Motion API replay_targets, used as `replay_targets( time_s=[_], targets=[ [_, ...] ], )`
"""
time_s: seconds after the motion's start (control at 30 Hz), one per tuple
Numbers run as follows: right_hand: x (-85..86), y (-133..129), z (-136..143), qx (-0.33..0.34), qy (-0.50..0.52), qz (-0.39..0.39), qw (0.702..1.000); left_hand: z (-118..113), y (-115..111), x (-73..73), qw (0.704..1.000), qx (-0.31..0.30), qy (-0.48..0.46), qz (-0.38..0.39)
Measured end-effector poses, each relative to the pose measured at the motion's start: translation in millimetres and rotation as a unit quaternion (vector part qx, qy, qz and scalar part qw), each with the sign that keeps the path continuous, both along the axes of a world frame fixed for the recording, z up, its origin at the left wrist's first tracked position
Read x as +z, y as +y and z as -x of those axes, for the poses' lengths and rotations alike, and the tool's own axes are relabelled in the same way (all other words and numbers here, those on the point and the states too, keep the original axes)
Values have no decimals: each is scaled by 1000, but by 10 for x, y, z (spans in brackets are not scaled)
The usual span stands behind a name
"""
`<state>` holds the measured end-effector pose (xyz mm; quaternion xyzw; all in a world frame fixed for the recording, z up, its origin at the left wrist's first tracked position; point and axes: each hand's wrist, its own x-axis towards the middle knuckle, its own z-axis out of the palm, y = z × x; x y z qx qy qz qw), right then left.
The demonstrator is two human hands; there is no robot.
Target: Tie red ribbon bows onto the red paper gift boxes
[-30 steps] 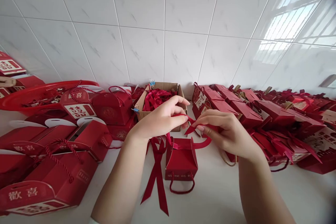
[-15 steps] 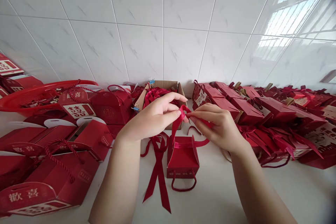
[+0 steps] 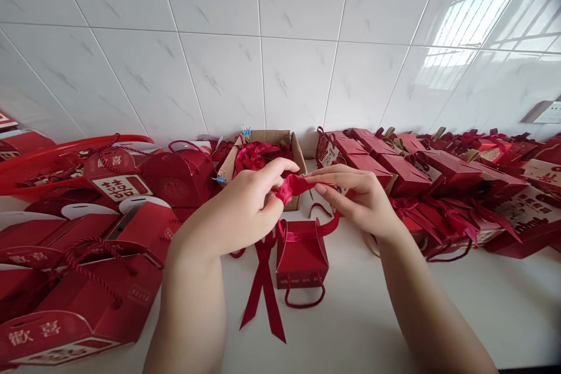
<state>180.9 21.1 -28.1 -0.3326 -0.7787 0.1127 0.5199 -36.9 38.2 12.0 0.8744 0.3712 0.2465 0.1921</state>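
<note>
A small red box (image 3: pixel 301 257) with a twisted cord handle lies on the white table (image 3: pixel 342 327), a red ribbon running across its top. Above its far end, my left hand (image 3: pixel 258 198) pinches the bunched part of that red ribbon (image 3: pixel 293 186). My right hand (image 3: pixel 355 193) holds the ribbon's other side between thumb and fingers, pulled out to the right. Left of the box a tied ribbon (image 3: pixel 263 286) lies with two long tails toward the front. My fingers partly hide the loop between the hands.
Behind my hands is a cardboard box (image 3: pixel 298 158) of red ribbons. Red gift boxes (image 3: pixel 118 298) and a red plastic basket (image 3: pixel 26 158) are on the left. Rows of red boxes (image 3: pixel 451 169) line the right. A tiled wall (image 3: pixel 298 82) stands behind.
The ribbon loop between my hands has become a bunched, stretched band. My left hand has curled more around it, and my right fingers have straightened along it. The view has shifted slightly right.
</note>
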Motion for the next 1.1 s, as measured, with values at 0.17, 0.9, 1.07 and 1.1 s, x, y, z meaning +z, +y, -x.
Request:
replay_targets(
  time_s=[0.17,0.9,1.07,1.1],
  targets=[
    [24,-106,-70,-21,93,80,992,67,-86,38,998,23,25,-47],
    [-478,-490,-591,-184,249,223,924,479,-121,-269,984,112,86,-112],
    [-643,-651,-662,-234,194,249,920,621,-115,-440,983,121,113,-74],
    [-687,-684,-685,-243,178,252,920,651,-109,-477,982,124,121,-73]
  ],
)
